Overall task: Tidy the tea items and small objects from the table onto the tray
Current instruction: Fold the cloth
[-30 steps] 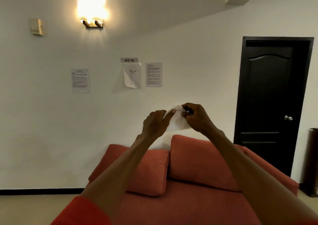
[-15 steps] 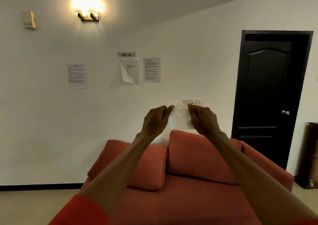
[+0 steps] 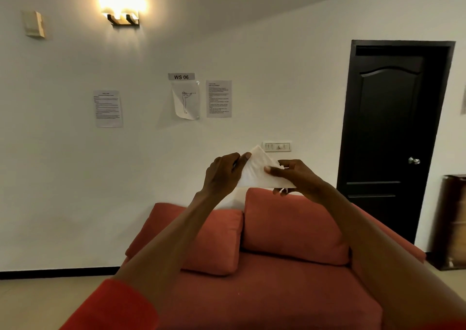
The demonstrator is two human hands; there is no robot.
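Napkin (image 3: 254, 172), folded to a triangle, is pinched between both raised hands, left hand (image 3: 222, 173) at its left slope, right hand (image 3: 297, 176) on its right corner (long edge horizontal; tray, counter unseen).

Two hands are seen, the left hand (image 3: 222, 173) and the right hand (image 3: 300, 178), with one white napkin (image 3: 254, 173). Two red cushions (image 3: 295, 226), four wall papers (image 3: 108, 109), one door (image 3: 388, 138) and one lamp (image 3: 122, 2) are counted.
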